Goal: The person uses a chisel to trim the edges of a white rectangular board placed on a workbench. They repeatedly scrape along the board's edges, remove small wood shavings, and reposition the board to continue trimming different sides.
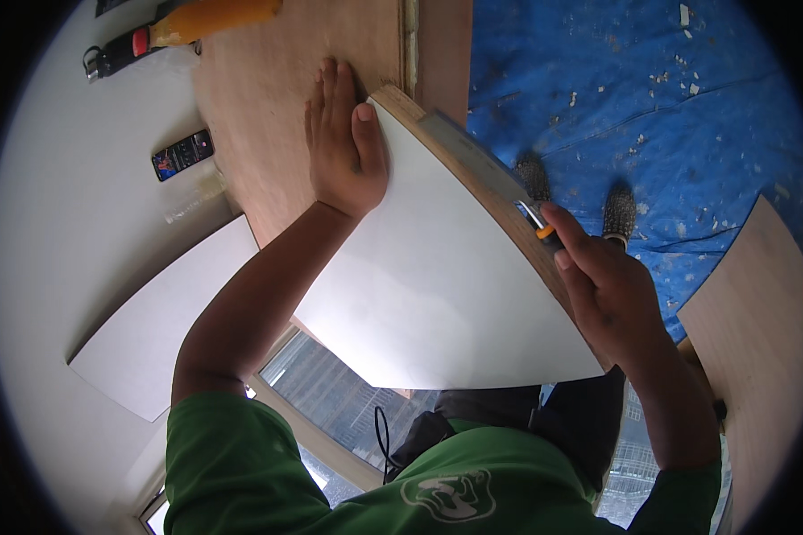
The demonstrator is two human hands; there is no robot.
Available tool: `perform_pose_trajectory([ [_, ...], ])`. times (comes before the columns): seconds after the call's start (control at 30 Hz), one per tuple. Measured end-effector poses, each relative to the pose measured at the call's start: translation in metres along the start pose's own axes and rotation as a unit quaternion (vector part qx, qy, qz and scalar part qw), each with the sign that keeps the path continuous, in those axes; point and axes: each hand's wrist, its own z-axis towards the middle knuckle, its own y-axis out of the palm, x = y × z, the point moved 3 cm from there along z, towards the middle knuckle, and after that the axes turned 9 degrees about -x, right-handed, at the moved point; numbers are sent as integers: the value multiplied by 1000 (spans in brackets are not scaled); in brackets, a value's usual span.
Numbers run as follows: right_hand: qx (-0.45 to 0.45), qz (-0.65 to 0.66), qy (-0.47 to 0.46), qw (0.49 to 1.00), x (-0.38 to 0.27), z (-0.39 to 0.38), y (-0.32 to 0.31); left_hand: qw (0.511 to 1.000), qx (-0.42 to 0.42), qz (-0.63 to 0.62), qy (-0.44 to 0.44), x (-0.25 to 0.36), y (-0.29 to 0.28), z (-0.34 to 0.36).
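A white-faced board [428, 259] with a bare wood edge lies tilted across a wooden worktop [259, 98]. My left hand [348, 147] is flat at its far corner, fingers stretched over the wood and thumb against the white face. On the board's right edge, my right hand [607, 290] is closed around the black and orange handle of what looks like a flat file [544, 230]. Its grey blade is blurred and runs along the edge toward the far corner. My index finger points along the handle.
On the left are a phone [183, 155], a bottle of orange liquid [214, 20] and another white panel [165, 316]. A blue sheet [580, 80] with scattered scraps covers the floor, where my shoes [618, 212] show. A curved wood panel [758, 312] stands at right.
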Motion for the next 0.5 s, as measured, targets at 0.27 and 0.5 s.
perform_pose_trajectory([
  [0.27,2,-13,-20,1000,3,6,0,1000,2,1,-2,0,0,2],
  [0.5,2,-8,-25,1000,3,6,2,1000,3,4,-2,-1,-2,0],
])
